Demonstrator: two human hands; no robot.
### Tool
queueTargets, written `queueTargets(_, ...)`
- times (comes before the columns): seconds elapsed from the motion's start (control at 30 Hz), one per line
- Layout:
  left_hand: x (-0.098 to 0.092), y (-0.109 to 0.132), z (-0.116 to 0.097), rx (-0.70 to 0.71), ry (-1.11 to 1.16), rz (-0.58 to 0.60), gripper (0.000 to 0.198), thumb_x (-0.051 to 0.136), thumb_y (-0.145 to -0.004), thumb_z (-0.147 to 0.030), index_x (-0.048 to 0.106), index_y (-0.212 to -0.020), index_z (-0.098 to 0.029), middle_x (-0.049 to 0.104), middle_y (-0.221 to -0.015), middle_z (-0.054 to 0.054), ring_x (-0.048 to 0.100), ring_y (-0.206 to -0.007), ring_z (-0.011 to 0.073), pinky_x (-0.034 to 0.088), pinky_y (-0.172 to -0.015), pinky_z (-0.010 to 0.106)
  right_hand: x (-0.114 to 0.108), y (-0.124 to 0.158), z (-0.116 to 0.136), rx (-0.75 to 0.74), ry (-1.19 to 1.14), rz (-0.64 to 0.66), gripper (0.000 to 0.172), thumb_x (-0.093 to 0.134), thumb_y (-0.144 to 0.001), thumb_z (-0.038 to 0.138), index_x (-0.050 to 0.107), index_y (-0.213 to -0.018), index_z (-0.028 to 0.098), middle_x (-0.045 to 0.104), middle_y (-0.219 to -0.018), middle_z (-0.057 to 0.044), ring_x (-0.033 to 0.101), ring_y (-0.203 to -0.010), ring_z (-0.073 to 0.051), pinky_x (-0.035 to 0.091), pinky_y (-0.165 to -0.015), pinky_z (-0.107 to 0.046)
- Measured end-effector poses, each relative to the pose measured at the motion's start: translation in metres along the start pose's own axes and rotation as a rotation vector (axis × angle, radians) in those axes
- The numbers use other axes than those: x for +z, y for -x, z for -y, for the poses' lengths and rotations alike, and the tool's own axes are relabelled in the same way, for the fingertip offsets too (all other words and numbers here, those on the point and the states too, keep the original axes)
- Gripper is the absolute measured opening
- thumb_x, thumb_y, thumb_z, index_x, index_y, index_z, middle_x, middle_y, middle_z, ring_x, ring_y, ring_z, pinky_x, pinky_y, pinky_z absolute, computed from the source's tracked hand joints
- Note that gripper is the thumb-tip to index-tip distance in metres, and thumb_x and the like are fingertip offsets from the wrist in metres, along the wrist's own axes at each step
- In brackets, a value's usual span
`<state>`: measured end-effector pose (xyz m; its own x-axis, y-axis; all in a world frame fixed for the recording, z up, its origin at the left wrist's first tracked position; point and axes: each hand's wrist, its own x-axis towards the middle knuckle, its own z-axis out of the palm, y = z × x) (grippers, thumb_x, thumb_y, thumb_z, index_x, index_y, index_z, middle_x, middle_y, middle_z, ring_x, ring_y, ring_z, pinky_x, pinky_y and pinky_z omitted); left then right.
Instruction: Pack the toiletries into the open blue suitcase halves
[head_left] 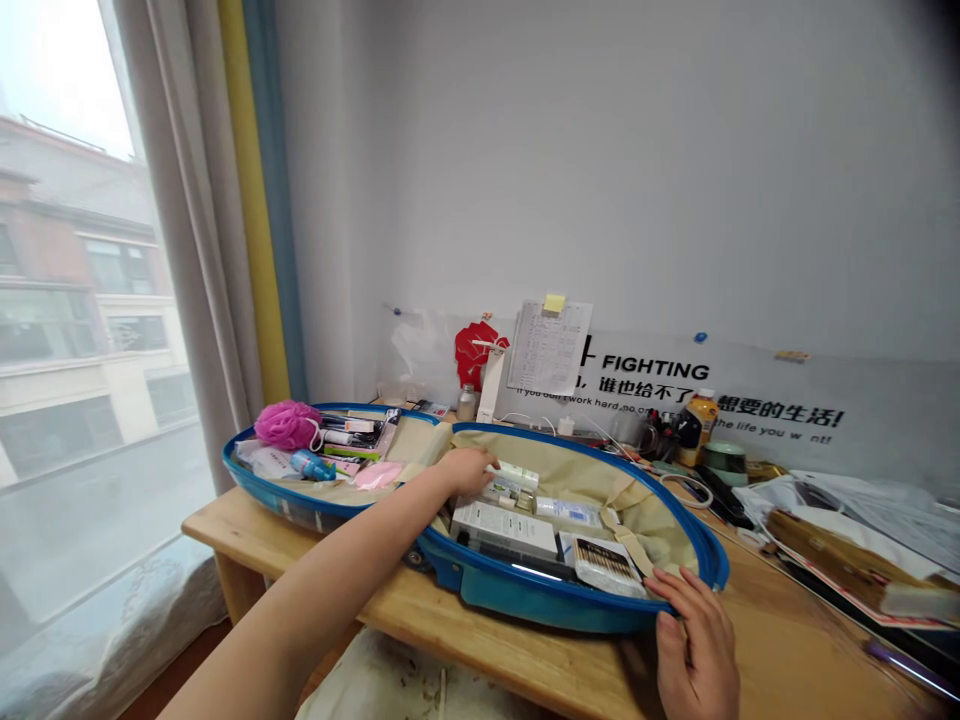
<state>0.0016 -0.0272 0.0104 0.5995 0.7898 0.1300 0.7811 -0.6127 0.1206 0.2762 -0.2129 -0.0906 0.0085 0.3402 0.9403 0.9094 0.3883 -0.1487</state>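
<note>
An open blue suitcase (555, 598) lies on the wooden table, its two beige-lined halves spread side by side. My left hand (466, 472) reaches into the right half, fingers curled down beside a white tube (517, 474) and small bottles; whatever they grip is hidden. My right hand (694, 630) grips the suitcase's near right rim, fingers over the edge and thumb outside. In that half lie a grey-white box (504, 530), a clear-wrapped white pack (568, 512) and a pack of cotton swabs (604, 565). The left half holds a pink bath puff (286, 426), a blue bottle (312, 465) and a pink flat item (378, 475).
A small glass jar (466, 404), an orange-labelled bottle (697, 428) and a green-grey container (724, 462) stand behind the suitcase. At right lie a brown pouch (855, 560) and papers. Curtains (187, 220) and a window are at left.
</note>
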Motion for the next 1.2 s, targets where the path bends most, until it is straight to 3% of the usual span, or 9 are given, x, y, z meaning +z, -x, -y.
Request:
queueTargets(0.13,-0.017,0.000,0.016,-0.121,0.022,-0.251,0.035,0.034,-0.098,-0.029,0.052,-0.128,-0.024,0.054,-0.130,0.007,0.050,-0.121,0.0176,0.040,-0.103,0.034,0.000,-0.001,0.000,-0.021,0.010,-0.009,0.027,0.037,-0.094,0.033,0.059,-0.104,0.021,0.063,-0.104,-0.009,0.053,-0.114,-0.027,0.040,-0.096,-0.048)
queueTargets(0.23,-0.028,0.005,0.050,-0.292,-0.007,-0.327,0.036,0.037,-0.098,-0.033,0.049,-0.129,-0.022,0.053,-0.130,0.009,0.050,-0.119,0.0201,0.041,-0.102,0.040,0.000,-0.002,0.002,-0.031,0.015,-0.014,0.026,0.038,-0.094,0.033,0.058,-0.103,0.021,0.063,-0.104,-0.009,0.053,-0.113,-0.026,0.040,-0.096,-0.047)
queueTargets(0.43,-0.032,0.044,0.135,-0.677,-0.154,-0.244,0.042,0.053,-0.091,-0.041,0.050,-0.126,-0.017,0.053,-0.128,0.010,0.054,-0.113,0.0244,0.046,-0.095,0.049,0.001,-0.002,0.002,-0.027,0.027,-0.009,0.025,0.038,-0.093,0.031,0.058,-0.104,0.021,0.063,-0.104,-0.009,0.052,-0.114,-0.026,0.039,-0.097,-0.047)
queueTargets(0.6,-0.032,0.068,0.175,-0.709,-0.266,-0.088,0.042,0.057,-0.090,-0.035,0.050,-0.127,-0.018,0.051,-0.131,0.010,0.053,-0.115,0.0248,0.046,-0.095,0.049,0.000,-0.001,0.002,-0.019,0.035,-0.022,0.024,0.038,-0.093,0.031,0.059,-0.102,0.022,0.064,-0.103,-0.008,0.053,-0.113,-0.026,0.041,-0.095,-0.046)
queueTargets(0.87,-0.032,0.051,0.203,-0.644,-0.328,0.116,0.036,0.057,-0.090,-0.035,0.054,-0.121,-0.016,0.056,-0.123,0.009,0.058,-0.107,0.0217,0.051,-0.089,0.044,-0.002,-0.003,0.005,-0.012,0.063,-0.016,0.025,0.037,-0.094,0.032,0.059,-0.102,0.023,0.064,-0.102,-0.007,0.054,-0.113,-0.025,0.043,-0.093,-0.044)
queueTargets(1.0,-0.036,0.048,0.209,-0.625,-0.354,0.134,0.033,0.057,-0.090,-0.035,0.056,-0.117,-0.016,0.058,-0.119,0.008,0.059,-0.103,0.0205,0.051,-0.088,0.043,-0.003,-0.003,0.005,-0.010,0.069,-0.012,0.024,0.038,-0.093,0.032,0.059,-0.102,0.023,0.064,-0.102,-0.007,0.054,-0.113,-0.024,0.044,-0.092,-0.042)
queueTargets(1.2,-0.046,0.064,0.202,-0.609,-0.344,0.067,0.031,0.056,-0.091,-0.037,0.058,-0.113,-0.015,0.060,-0.115,0.008,0.059,-0.103,0.0205,0.050,-0.089,0.043,-0.003,-0.001,0.005,0.002,0.051,-0.004,0.024,0.038,-0.093,0.030,0.058,-0.103,0.022,0.063,-0.103,-0.007,0.053,-0.115,-0.024,0.042,-0.094,-0.042)
